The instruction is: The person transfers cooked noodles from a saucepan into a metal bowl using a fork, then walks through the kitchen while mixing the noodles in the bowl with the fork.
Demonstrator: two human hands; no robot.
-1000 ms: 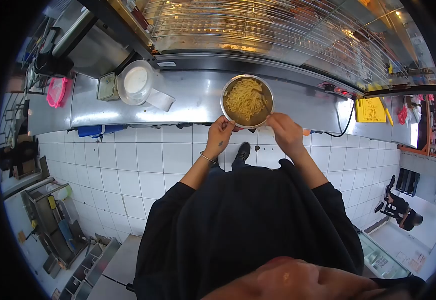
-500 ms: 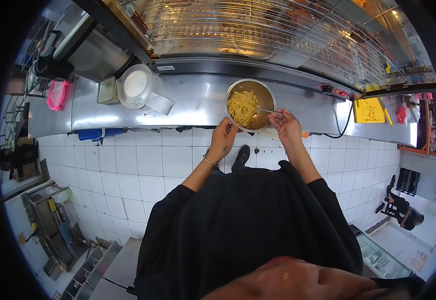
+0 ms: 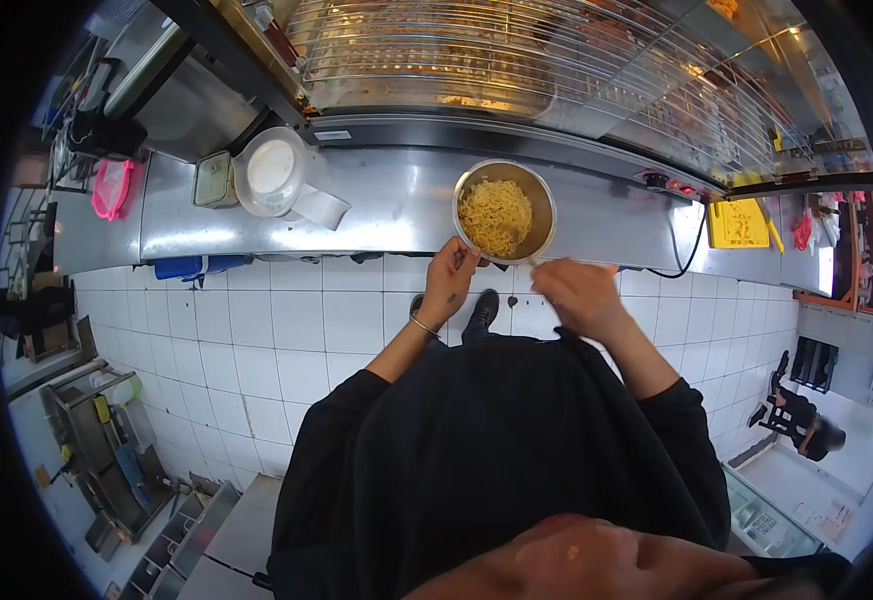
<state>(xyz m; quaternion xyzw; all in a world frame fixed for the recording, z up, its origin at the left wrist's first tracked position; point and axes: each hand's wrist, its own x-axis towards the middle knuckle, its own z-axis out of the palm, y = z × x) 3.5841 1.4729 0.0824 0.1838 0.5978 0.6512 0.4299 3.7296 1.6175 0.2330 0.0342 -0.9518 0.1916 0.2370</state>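
A round metal bowl (image 3: 546, 218) stands at the front edge of the steel counter, with yellow noodles (image 3: 497, 212) heaped in it. My left hand (image 3: 449, 278) pinches the bowl's near-left rim between thumb and fingers. Just off the bowl's near-right side, my right hand (image 3: 579, 297) is closed and slightly blurred by motion. It grips the thin handle of a metal utensil that slants into the bowl. The utensil's head is hidden among the noodles, so I cannot tell whether it is a fork or a spoon.
Behind the steel counter (image 3: 387, 200) rises a heated display case with wire racks (image 3: 437, 60). To the left are a clear plastic container (image 3: 285, 205), a small square tub (image 3: 216, 181) and a pink basket (image 3: 113, 188). A yellow board (image 3: 739, 224) and a black cable (image 3: 695, 245) lie right.
My right hand has moved down toward my body and turned, its fingers now closed. The noodles look shifted and more spread in the bowl. My left hand stays on the rim.
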